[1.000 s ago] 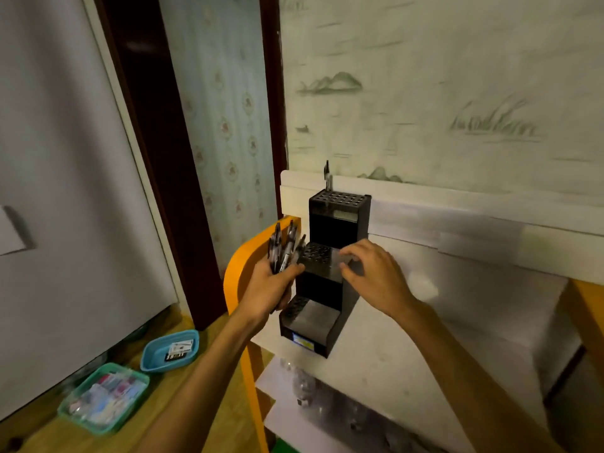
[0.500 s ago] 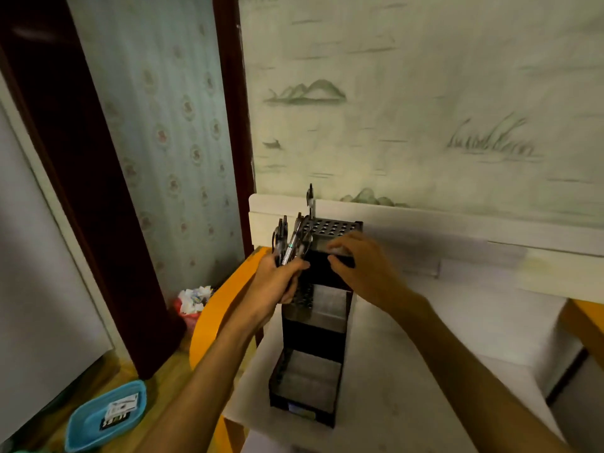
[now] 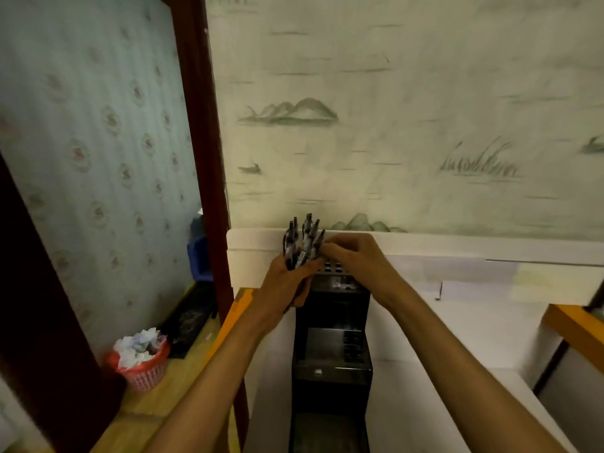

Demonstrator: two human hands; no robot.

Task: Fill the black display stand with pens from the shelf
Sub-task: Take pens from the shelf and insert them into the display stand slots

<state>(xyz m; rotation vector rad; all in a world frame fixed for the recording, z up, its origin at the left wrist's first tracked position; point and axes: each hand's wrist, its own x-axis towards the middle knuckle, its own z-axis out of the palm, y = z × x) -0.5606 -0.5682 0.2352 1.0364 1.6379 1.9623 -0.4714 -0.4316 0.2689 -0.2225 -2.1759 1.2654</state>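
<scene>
The black display stand [image 3: 331,322] stands on a white shelf, stepped in three tiers, with a grid of holes on its top tier. My left hand [image 3: 287,282] grips a bundle of several dark pens [image 3: 302,243] upright at the stand's top left corner. My right hand [image 3: 353,256] hovers over the top tier, its fingertips pinching at the bundle's right side; which pen it holds is hidden. The two lower tiers show no pens.
The white shelf [image 3: 457,338] runs right along a wallpapered wall. An orange frame edge [image 3: 238,308] borders it on the left. Lower left, a wooden counter holds a red basket of paper scraps [image 3: 140,358] and a dark tray [image 3: 189,318]. A blue bin [image 3: 200,256] sits behind.
The camera has tilted down and closer. Both hands rose from the middle tier to the top tier, and the right hand came against the pen bundle.
</scene>
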